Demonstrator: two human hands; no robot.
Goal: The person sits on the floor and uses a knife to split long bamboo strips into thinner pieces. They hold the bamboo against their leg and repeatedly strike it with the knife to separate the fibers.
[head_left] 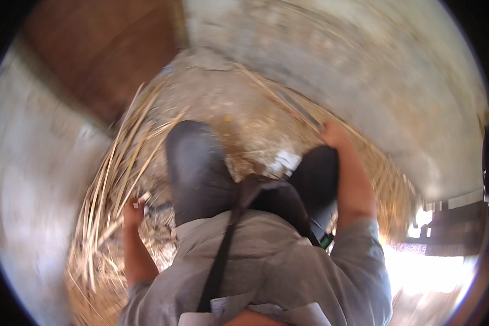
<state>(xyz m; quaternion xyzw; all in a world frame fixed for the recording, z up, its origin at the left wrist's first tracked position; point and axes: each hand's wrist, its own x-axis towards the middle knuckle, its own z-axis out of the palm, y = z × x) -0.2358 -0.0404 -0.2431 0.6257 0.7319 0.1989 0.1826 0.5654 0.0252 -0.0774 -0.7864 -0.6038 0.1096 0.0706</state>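
Observation:
I am sitting on the ground with my knees [193, 163] up in dark trousers. My left hand [134, 211] is down by my left side, closed around a small object with a pale end, right beside a bundle of long pale reed stalks [117, 168]. My right hand [332, 134] reaches forward past my right knee and grips a long thin stalk or rod [296, 108] that runs off to the upper left. The picture is blurred by motion.
Dry straw and cut stalks [244, 125] litter the dirt ground in front of me. A pale wall [375, 70] curves along the right, a brown wooden panel [103, 49] stands at upper left. Bright sunlight [429, 266] falls at lower right.

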